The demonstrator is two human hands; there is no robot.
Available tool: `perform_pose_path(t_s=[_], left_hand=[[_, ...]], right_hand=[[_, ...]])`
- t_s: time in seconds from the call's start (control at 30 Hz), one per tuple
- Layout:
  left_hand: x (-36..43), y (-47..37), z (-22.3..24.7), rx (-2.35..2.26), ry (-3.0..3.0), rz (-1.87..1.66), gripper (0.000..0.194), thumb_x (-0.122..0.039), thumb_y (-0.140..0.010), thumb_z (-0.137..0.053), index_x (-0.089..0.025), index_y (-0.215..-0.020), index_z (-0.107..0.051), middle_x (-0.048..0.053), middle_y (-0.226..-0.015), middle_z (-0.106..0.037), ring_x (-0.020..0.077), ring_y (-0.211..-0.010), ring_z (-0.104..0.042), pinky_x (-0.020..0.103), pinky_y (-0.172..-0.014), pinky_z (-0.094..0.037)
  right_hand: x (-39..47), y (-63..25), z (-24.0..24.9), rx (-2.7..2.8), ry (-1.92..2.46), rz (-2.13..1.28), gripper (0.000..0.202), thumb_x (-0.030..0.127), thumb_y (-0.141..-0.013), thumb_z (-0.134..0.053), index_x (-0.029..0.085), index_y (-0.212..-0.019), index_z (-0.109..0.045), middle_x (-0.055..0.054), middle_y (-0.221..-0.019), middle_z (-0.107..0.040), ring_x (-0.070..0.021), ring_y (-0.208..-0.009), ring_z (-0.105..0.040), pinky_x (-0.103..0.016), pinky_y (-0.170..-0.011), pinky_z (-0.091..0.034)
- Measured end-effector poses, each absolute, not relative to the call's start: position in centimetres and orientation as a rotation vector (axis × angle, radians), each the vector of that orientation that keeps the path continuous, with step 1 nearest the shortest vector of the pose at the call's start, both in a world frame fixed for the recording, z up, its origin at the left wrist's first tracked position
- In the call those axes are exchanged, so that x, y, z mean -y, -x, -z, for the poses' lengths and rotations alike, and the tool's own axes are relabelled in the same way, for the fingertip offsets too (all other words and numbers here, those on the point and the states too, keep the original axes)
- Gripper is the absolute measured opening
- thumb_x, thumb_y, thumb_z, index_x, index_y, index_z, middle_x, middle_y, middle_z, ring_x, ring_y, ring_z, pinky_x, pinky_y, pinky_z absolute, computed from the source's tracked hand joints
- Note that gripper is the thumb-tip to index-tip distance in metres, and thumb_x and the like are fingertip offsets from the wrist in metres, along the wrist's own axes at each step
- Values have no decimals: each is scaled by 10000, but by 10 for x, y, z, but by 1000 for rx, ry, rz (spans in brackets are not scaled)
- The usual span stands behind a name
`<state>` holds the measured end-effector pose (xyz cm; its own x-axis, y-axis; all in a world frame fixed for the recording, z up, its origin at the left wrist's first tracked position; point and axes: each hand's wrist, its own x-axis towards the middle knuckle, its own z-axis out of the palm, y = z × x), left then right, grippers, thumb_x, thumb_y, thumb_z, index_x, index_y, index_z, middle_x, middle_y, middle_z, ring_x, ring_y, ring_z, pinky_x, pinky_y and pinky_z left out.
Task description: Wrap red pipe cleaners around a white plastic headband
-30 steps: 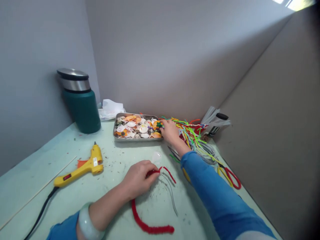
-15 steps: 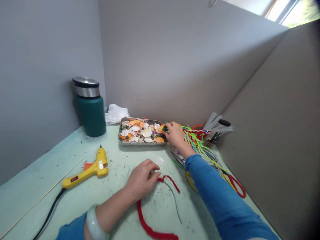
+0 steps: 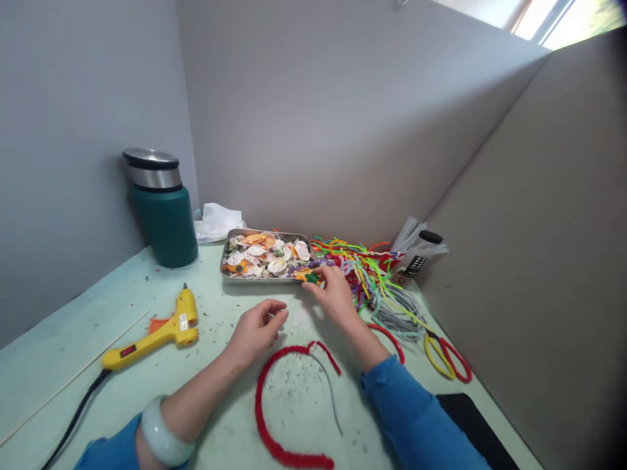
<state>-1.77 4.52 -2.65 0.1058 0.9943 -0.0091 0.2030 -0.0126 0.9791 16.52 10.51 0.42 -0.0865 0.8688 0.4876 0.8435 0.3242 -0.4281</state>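
My right hand [image 3: 334, 297] pinches an orange shell with a dark green piece on it [image 3: 310, 277], just over the front right corner of the metal tray [image 3: 259, 281]. White, orange and speckled shells [image 3: 277, 265] fill the tray. My left hand [image 3: 259, 326] hovers above the table, thumb and forefinger apart, with nothing visible between them. Below it lies a curved wire wrapped in red fuzzy pipe cleaner [image 3: 261, 408], open on its right side. A loose red end [image 3: 329, 357] and a bare grey stem [image 3: 334, 398] stick out from its top.
At left lie a yellow glue gun [image 3: 151, 338] with its black cord and a thin stick [image 3: 73, 378]. A green flask [image 3: 164, 225] stands behind them near white tissue [image 3: 219, 222]. Colourful pipe cleaners [image 3: 362, 261], scissors [image 3: 448, 358] and a capped container [image 3: 421, 254] are at right.
My right hand has come nearer from the tray's right end with the orange shell. My left hand has let go of the red-wrapped wire and drawn left. The view has shifted slightly.
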Motion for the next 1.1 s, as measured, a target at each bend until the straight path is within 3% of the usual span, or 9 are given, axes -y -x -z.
perform_pose_path(t_s=[0.13,0.3,0.57,0.77,1.0,1.03,1.1], left_hand=[[-46,17,23,-1219,-1324,-1014,410,-462,-776,-549,-120,-1001,-567,-38,-522,-520,104,-425,-466,219,-418,-378],[-45,17,14,-1153,-1184,-1031,417,-471,-757,-579,-120,-983,-581,-3,-623,-599,77,-399,-465,209,-402,-373],[-44,21,8,-1085,-948,-1148,349,-457,-752,-613,-124,-852,-605,-29,-517,-528,81,-439,-468,189,-416,-401],[-50,28,11,-1004,-837,-1277,373,-422,-741,-645,-137,-983,-647,22,-811,-608,54,-478,-489,183,-412,-419],[-71,45,-1,-1200,-793,-1464,356,-356,-740,-649,-90,-976,-646,41,-798,-607,33,-439,-448,153,-354,-359],[-75,47,-5,-1204,-812,-1468,382,-324,-734,-656,-82,-1028,-624,59,-838,-618,31,-430,-445,158,-345,-356],[-81,51,-12,-1120,-906,-1417,577,-232,-681,-708,-125,-1214,-514,122,-1091,-593,86,-573,-578,199,-429,-462]], right_hand=[[-87,-161,5,1865,1385,-162,267,318,-735,-674,180,-953,-604,-52,-900,-543,-183,-752,-539,-310,-693,-444],[-62,-148,17,1851,1256,-187,265,251,-752,-661,191,-996,-576,-49,-909,-529,-176,-755,-521,-295,-682,-441],[-46,-135,21,1931,1186,-175,243,228,-776,-625,202,-1007,-555,-50,-899,-525,-194,-806,-512,-309,-696,-433],[-47,-141,24,1946,1136,-183,256,204,-756,-630,199,-1000,-550,-50,-919,-524,-185,-788,-513,-310,-708,-433],[-48,-141,28,1939,1146,-193,238,221,-763,-630,197,-985,-549,-41,-898,-523,-169,-734,-498,-299,-688,-424],[-48,-141,28,1942,1149,-197,234,230,-766,-631,196,-983,-549,-40,-892,-524,-168,-727,-495,-298,-683,-423],[-47,-141,28,1943,1157,-208,228,241,-772,-629,194,-980,-549,-41,-891,-529,-165,-717,-494,-295,-675,-424]])
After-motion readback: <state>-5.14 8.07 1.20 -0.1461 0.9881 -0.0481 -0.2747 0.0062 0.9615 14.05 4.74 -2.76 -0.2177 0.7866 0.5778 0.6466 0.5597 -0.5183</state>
